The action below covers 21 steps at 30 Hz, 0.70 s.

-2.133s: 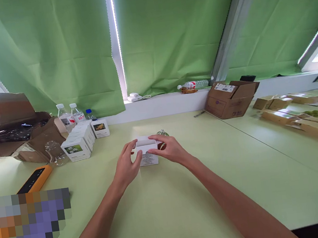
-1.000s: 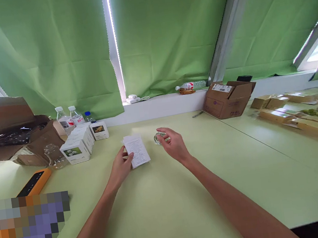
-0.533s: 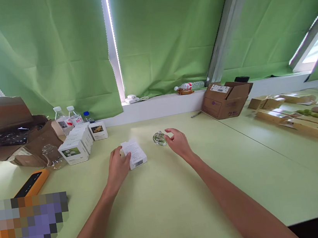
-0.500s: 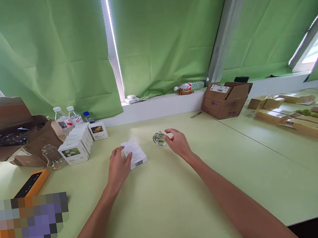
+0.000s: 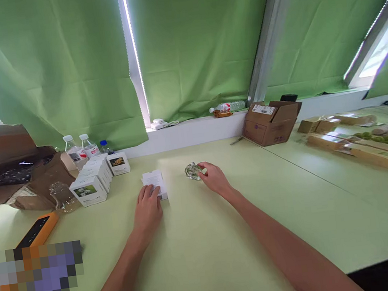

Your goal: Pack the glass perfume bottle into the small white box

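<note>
Near the middle of the table point(image 5: 192, 241), my left hand point(image 5: 148, 206) lies over a flat white box point(image 5: 155, 179) with small print. Its fingers are bent onto the left part of the box, the thumb near the lower edge. To the right, my right hand point(image 5: 214, 178) pinches the right side of a small, round, clear glass-like object point(image 5: 192, 171) with a shiny top. That object rests on the table, apart from the box; its exact kind is too small to make out.
On the left stand a row of white boxes point(image 5: 90, 190), clear bottles point(image 5: 89, 146), an open carton point(image 5: 45, 172) and an orange-black case point(image 5: 37, 230). Farther back on the right is a brown carton point(image 5: 266, 124); long packages point(image 5: 361, 145) lie beyond it. A bottle point(image 5: 230, 107) lies on the sill.
The white box has turned straighter and shifted slightly left under my left hand, whose fingers have drawn together. My right thumb and forefinger have closed on the round clear object.
</note>
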### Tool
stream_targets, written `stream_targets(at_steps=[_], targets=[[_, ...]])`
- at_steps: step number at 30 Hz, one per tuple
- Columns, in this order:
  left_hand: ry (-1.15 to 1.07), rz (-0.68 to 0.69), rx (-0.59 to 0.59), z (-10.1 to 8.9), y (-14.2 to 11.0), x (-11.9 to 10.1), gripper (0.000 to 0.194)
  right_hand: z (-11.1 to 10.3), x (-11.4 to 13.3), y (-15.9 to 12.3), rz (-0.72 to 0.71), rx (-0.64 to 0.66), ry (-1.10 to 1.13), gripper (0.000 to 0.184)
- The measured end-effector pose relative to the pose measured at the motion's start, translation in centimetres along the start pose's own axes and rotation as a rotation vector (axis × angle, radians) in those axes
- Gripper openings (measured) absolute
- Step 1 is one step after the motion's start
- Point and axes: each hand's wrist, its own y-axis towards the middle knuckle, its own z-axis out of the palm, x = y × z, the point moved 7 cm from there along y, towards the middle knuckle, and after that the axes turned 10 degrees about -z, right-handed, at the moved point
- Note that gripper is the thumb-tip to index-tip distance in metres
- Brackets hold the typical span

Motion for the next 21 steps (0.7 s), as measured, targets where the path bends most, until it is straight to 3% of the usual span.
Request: stream_targets(at_steps=[4,10,21], targets=[[0.002,-0.004,-0.043,-0.7,0.2,-0.2,0.042,0.4,0.3,0.1,-0.019,0.025,0.015,0.031],[-0.125,0.118,-0.100,-1.9,-0.2,-2.6,0.032,0.7,1.8,-0.1,-0.088,0.076,0.064,0.033],[-0.097,0.199,0.023,0.2,-1.1,-3.9,0.037,1.5,3.9,-0.7,-0.207,0.128,0.054,0.046]])
